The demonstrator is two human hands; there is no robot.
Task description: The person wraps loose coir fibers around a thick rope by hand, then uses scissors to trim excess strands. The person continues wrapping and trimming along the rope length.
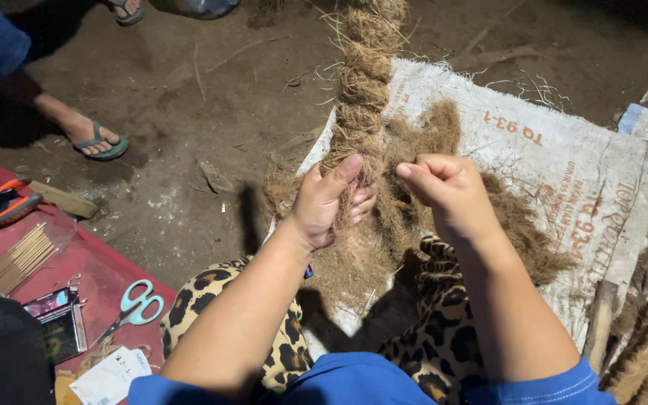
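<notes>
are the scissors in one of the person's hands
No, the scissors lie on the red mat at the left, while the left hand and right hand both grip the brown fibre rope.

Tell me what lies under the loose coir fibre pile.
The loose coir fibre pile lies on a white woven sack spread over the dirt floor. The sack's middle is hidden by the fibre, both hands and the braided coir rope.
</notes>
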